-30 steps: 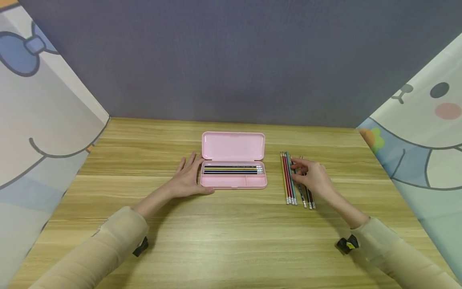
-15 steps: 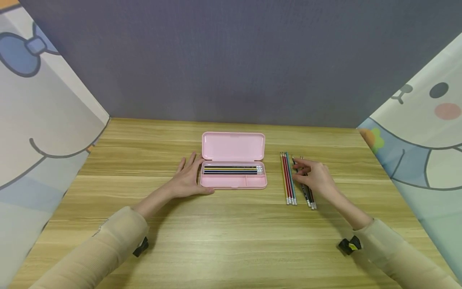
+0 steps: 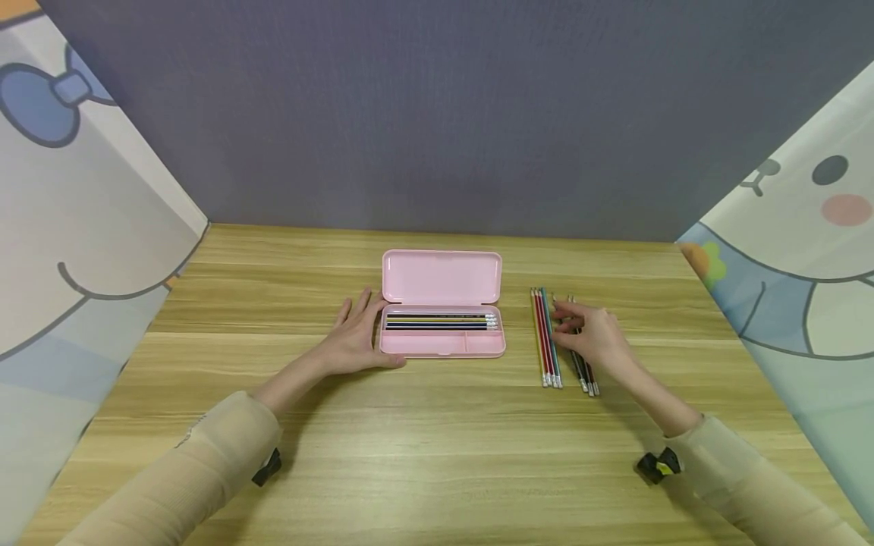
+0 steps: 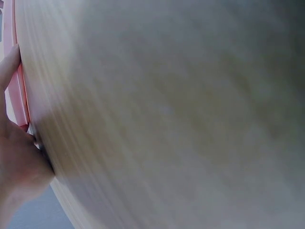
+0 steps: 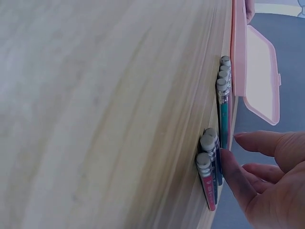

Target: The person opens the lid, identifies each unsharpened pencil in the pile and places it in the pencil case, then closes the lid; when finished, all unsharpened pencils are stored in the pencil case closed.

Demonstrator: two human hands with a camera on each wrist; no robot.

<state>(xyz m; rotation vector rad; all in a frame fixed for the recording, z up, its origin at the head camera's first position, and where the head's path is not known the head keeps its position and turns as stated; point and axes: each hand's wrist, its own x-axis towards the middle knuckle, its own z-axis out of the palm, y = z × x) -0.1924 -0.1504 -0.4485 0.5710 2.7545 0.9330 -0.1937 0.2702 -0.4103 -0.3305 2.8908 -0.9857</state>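
Observation:
In the head view, a pink pencil case (image 3: 423, 345) lies with its lid (image 3: 441, 276) raised. Several striped pencils (image 3: 437, 321) fill its long rear compartment. My left hand (image 3: 355, 337) is spread against the case's left end, thumb along the front edge. On the right, my right hand (image 3: 595, 332) hovers over a group of dark pencils (image 3: 586, 377), covering their middles. Its thumb (image 5: 233, 176) comes right up to these pencils in the right wrist view, apart from the forefinger. Left of them lies a row of yellow, red and teal pencils (image 3: 546, 341).
The wooden table (image 3: 437, 447) stretches in front of both hands. A grey panel (image 3: 437, 114) rises behind it, and cartoon-printed sheets (image 3: 819, 250) flank both sides. Black wrist devices (image 3: 658, 465) hang beneath the sleeves.
One dark pencil that lay slightly apart has swung right, its eraser end now beside the other dark ones. The right hand has shifted only slightly; the left hand and the case stay put.

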